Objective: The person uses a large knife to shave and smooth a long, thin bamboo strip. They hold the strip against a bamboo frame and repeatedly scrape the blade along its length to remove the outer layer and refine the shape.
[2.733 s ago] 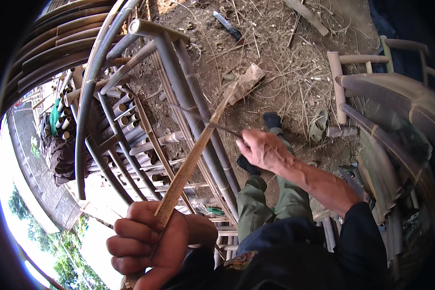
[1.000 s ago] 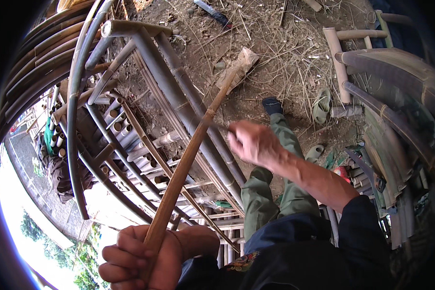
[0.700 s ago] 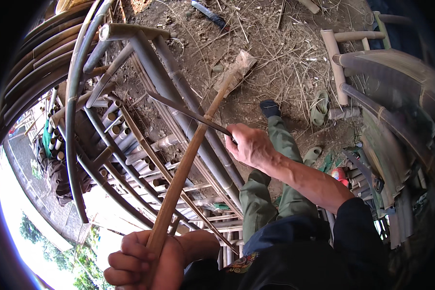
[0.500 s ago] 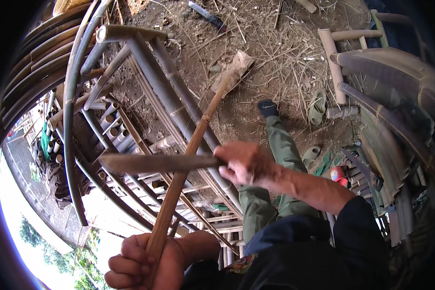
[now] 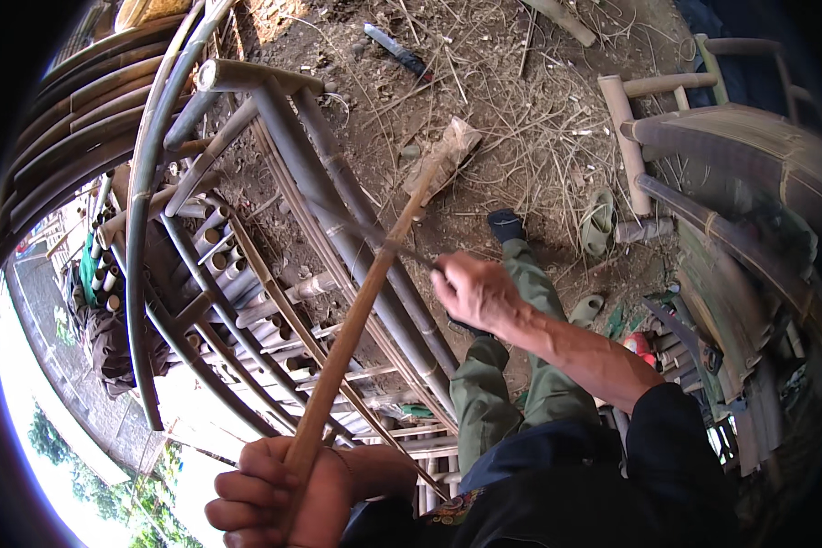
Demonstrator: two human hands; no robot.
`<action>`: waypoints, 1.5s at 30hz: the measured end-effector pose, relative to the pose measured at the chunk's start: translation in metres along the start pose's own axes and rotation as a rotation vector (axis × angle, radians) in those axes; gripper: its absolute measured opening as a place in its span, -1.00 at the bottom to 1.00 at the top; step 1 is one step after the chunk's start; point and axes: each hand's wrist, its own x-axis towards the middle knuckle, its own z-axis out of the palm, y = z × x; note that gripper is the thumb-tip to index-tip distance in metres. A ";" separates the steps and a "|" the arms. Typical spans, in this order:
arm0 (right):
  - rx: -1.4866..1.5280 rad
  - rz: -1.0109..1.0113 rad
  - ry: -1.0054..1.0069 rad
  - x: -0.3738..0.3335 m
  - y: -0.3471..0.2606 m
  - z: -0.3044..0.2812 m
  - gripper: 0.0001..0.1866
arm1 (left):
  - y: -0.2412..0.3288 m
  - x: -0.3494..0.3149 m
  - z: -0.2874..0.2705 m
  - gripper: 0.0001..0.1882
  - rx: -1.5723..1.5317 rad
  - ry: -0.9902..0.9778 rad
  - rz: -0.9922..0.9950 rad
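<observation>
Brown, dusty earth (image 5: 571,269) is being covered by pale, tangled plant shavings (image 5: 530,155), and at the left the space is being filled by a dark-grey bamboo-pole frame (image 5: 294,146) and stacked, hollow bamboo tubes (image 5: 219,262). A long, light-brown, tapering wooden-looking strip (image 5: 347,338) is being grasped at its near end by the left hand (image 5: 274,498), whose fingers are being kept curled around it. From there the strip is being held slantwise in front of the frame, its far end reaching a pale, rough, blocky piece (image 5: 452,151) on the ground; whether the two are touching cannot be told. By the right hand (image 5: 479,292), a dark, narrow, motion-blurred blade (image 5: 416,257) is being gripped and is being held crosswise at the strip's middle. Beyond the right forearm, two pale-green slippers (image 5: 598,224) are being seen lying on the earth.
</observation>
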 end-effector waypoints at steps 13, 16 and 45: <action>0.332 0.695 0.238 -0.034 0.092 -0.041 -0.68 | 0.174 0.103 -0.102 -0.76 -0.051 -0.005 -0.125; 1.060 0.549 0.347 -0.037 -0.026 -0.091 -0.42 | 0.199 0.071 -0.125 -0.75 -0.003 0.322 -0.399; -0.267 -0.602 0.346 -0.212 -0.340 -0.138 -0.49 | 0.372 -0.122 -0.317 -0.65 0.117 -0.516 -1.189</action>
